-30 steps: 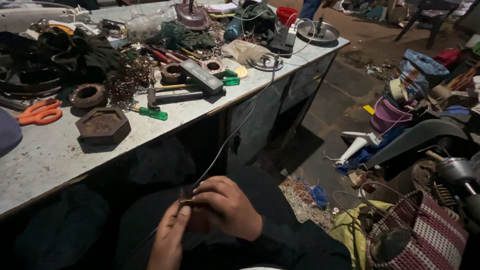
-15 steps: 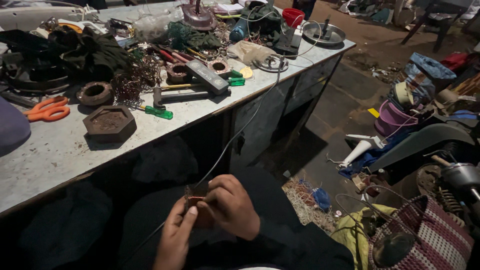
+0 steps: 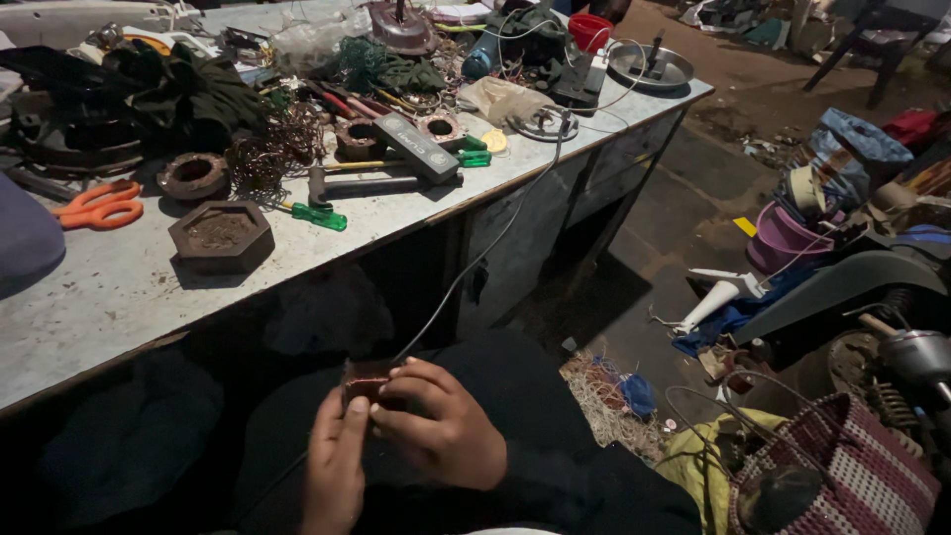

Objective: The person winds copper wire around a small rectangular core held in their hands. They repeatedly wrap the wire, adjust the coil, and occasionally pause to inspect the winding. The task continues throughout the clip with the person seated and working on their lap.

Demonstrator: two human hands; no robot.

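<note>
Over my lap, my left hand [image 3: 334, 463] and my right hand [image 3: 443, 424] both grip a small reddish-brown wound coil [image 3: 365, 379]. Left fingers press its lower left side; right fingers curl over its top and right side, hiding most of it. A thin grey wire [image 3: 492, 240] runs from the coil up to the edge of the grey worktable [image 3: 119, 287].
On the table lie orange scissors [image 3: 94, 204], a hexagonal brown block [image 3: 220, 235], a green-handled screwdriver [image 3: 315, 215], a hammer [image 3: 362, 184], rusty rings, tangled copper wire and a metal dish [image 3: 652, 67]. To the right are a striped woven basket [image 3: 857, 476], a purple bucket [image 3: 780, 240] and floor clutter.
The view has shifted slightly, and my hands sit a little higher and nearer the middle. Both still hold the coil, with the fingers working on it.
</note>
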